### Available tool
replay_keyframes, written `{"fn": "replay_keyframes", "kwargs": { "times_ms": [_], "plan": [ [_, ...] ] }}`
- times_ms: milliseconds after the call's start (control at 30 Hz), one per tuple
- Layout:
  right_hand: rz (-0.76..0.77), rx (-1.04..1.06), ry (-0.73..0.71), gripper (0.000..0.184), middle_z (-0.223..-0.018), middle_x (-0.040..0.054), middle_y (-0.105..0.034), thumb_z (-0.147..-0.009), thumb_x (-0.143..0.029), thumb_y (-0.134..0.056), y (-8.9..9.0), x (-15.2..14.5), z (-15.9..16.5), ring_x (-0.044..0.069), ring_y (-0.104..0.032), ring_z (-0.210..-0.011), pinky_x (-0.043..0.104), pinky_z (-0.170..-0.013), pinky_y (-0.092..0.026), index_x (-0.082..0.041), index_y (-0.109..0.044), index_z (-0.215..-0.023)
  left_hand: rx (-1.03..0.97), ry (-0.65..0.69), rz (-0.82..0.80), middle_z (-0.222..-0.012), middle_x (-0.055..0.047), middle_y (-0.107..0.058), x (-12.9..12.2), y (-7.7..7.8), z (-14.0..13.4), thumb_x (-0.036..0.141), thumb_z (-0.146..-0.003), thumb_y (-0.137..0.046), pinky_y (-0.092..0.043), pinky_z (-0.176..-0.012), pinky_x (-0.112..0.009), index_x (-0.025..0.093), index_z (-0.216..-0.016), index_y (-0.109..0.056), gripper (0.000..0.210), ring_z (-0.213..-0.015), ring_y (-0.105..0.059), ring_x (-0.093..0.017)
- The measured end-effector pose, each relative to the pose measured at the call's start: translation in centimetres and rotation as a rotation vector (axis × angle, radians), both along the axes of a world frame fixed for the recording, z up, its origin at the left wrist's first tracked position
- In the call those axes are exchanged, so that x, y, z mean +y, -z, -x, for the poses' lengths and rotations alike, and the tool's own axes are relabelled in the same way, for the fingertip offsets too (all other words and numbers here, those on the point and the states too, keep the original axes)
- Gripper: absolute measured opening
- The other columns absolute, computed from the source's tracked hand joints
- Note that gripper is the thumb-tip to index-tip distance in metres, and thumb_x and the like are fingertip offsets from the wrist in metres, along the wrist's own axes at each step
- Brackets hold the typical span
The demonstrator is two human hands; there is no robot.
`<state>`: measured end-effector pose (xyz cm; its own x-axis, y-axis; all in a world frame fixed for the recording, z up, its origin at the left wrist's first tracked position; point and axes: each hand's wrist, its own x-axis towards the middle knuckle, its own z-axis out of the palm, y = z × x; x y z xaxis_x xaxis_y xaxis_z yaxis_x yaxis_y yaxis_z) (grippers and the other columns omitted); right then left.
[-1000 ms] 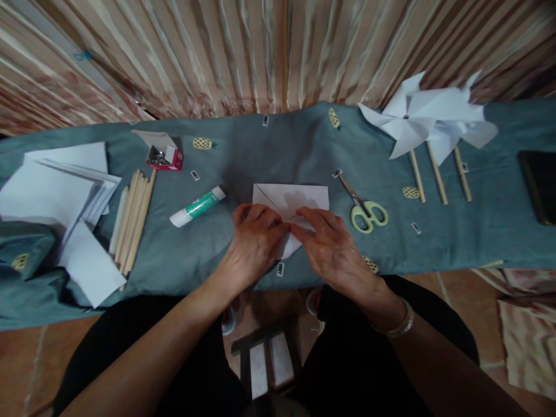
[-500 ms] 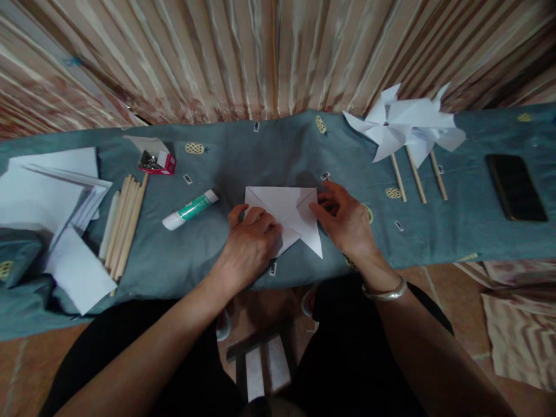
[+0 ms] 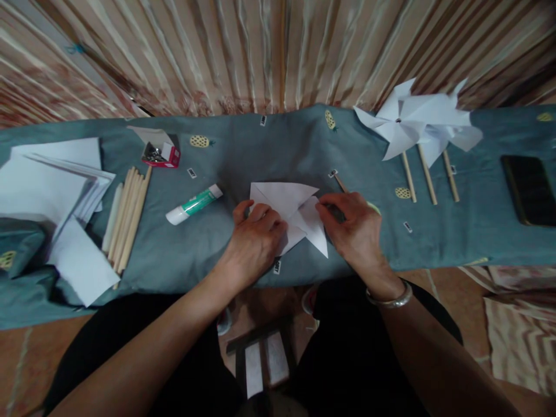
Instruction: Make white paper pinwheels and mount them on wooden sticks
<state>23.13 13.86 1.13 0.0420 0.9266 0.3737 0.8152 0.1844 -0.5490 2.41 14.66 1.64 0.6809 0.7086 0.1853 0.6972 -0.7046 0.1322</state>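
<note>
A square of white paper [image 3: 282, 197], cut inward from its corners, lies on the cloth in front of me. My left hand [image 3: 257, 234] rests on its left part, fingers bent, holding it down and hiding the lower left portion. With thumb and fingertips together, my right hand [image 3: 350, 223] pinches a flap at the paper's right side, which is lifted and bent inward. Beyond the right hand a thin brown stick-like thing [image 3: 340, 182] pokes out, mostly hidden by that hand.
Left of the paper lie a green-and-white glue stick [image 3: 194, 204], a small red box [image 3: 161, 156] of metal pins, several wooden sticks [image 3: 130, 217] and stacked white paper [image 3: 39, 185]. At right are paper pinwheels [image 3: 408, 121] on sticks and a dark phone [image 3: 530, 190].
My right hand has pulled the paper's right flap up and inward, opening the cut at the upper right. The left hand stays on the paper. The view has shifted slightly.
</note>
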Motion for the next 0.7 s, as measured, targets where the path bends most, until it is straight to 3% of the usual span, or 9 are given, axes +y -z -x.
{"fn": "replay_keyframes", "kwargs": {
  "times_ms": [167, 700],
  "plan": [
    [-0.099, -0.111, -0.141, 0.017, -0.093, 0.0063, -0.075, -0.092, -0.019, -0.054, 0.1, -0.4, 0.1, 0.023, -0.065, -0.091, 0.041, -0.085, -0.053, -0.020, -0.071, -0.090, -0.022, -0.007, 0.023, -0.093, -0.004, -0.070, -0.1, 0.1, 0.0, 0.015, -0.090, -0.050, -0.034, -0.102, -0.053, 0.023, -0.098, -0.069, 0.022, -0.099, -0.057, -0.027],
    [-0.155, -0.367, -0.337, 0.020, -0.102, 0.0082, -0.072, -0.096, -0.016, -0.050, 1.0, -1.0, 1.2, 0.022, -0.058, -0.092, 0.036, -0.083, -0.050, -0.017, -0.070, -0.101, -0.021, -0.027, 0.102, -0.094, -0.005, -0.070, -0.1, 0.0, -0.2, 0.016, -0.092, -0.045, -0.032, -0.105, -0.055, 0.025, -0.097, -0.070, 0.027, -0.102, -0.057, -0.028]
  ]
}}
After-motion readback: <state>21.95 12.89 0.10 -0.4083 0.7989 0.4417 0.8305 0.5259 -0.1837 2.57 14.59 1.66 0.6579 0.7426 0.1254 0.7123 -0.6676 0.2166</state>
